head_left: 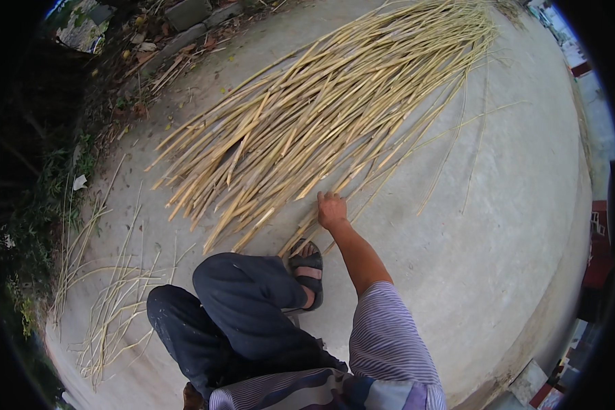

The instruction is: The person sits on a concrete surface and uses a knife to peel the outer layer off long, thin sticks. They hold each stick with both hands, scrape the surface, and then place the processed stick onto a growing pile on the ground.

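Note:
A broad heap of long, dry, yellow-brown stalks [301, 130] lies on the concrete, fanned out from far right to near left. My right hand [332, 210] reaches forward to the near right edge of the heap. Its fingers are curled down and closed around a stalk [342, 183]; the fingertips are hidden under the hand. Beside it, my sandalled foot [307, 273] rests at the near ends of several stalks. My left hand does not show.
Thin loose twigs [116, 314] are scattered on the concrete [471, 273] at the left. Plants and leaf litter [68, 171] border the left side, with grey blocks [188, 14] at the far left. A few thin stems [451, 150] lie apart right of the heap.

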`<state>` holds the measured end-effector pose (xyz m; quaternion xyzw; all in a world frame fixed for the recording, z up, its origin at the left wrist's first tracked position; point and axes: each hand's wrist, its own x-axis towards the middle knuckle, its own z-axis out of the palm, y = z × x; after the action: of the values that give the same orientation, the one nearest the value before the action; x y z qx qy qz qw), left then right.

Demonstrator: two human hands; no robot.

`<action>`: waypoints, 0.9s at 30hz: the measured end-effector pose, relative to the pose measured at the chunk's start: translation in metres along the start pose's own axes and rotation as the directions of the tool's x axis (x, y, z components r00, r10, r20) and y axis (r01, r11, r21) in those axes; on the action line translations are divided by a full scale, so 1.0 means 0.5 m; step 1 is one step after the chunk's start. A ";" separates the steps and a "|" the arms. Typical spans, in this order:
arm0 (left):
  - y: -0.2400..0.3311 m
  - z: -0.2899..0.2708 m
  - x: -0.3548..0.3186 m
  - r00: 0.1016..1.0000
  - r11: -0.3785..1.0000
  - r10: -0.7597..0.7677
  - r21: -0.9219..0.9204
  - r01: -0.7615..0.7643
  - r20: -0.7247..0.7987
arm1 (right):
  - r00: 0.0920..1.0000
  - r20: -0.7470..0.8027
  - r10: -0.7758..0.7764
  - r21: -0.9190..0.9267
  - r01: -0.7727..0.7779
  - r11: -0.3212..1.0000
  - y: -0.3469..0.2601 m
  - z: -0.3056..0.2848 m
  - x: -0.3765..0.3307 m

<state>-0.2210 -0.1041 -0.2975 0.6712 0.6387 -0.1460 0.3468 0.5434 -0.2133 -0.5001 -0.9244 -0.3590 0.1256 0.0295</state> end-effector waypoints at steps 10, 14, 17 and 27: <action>-0.031 -0.050 0.019 0.982 0.972 0.091 0.199 -0.123 0.163 | 0.979 -0.201 -0.017 -0.100 -0.003 0.995 0.026 -0.054 0.133; -0.021 -0.039 -0.005 0.981 0.981 -0.109 -0.145 0.132 0.159 | 0.992 -0.122 0.006 -0.112 -0.020 0.993 0.031 -0.062 0.170; -0.005 -0.041 -0.013 0.988 0.991 -0.052 -0.113 0.068 0.143 | 0.998 -0.026 0.058 -0.139 -0.061 0.988 0.039 -0.068 0.187; 0.049 -0.065 -0.007 0.963 0.976 -0.175 0.166 0.141 0.207 | 0.992 -0.129 -0.016 -0.262 -0.018 0.965 0.074 -0.020 0.166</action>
<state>-0.2060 -0.0842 -0.2650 0.6218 0.6351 -0.2945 0.3512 0.6293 -0.1847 -0.5133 -0.9265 -0.3694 0.0166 -0.0701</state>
